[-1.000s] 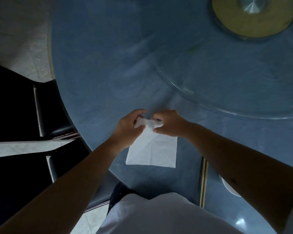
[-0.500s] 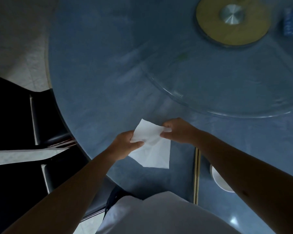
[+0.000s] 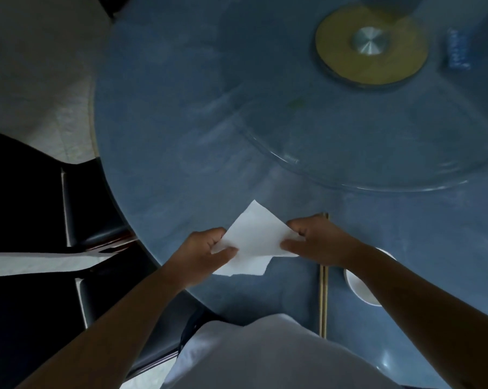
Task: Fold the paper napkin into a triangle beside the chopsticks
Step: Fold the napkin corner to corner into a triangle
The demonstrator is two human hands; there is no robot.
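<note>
From the head camera I see my left hand (image 3: 202, 252) and right hand (image 3: 318, 242) each pinching a side of the thin white paper napkin (image 3: 254, 240), held over the blue round table (image 3: 181, 136), just left of the pale wooden chopsticks (image 3: 323, 299). It's light, limp and tears easily; the fold looks partly made, I think. I'd grip the corners.

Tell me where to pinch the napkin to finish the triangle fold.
Pinch the napkin at its two side corners, where the left hand and right hand already grip it, coming in from each side. Its far corner points away and the loose near edge hangs free, so side grips probably keep the layers aligned beside the chopsticks.
</note>
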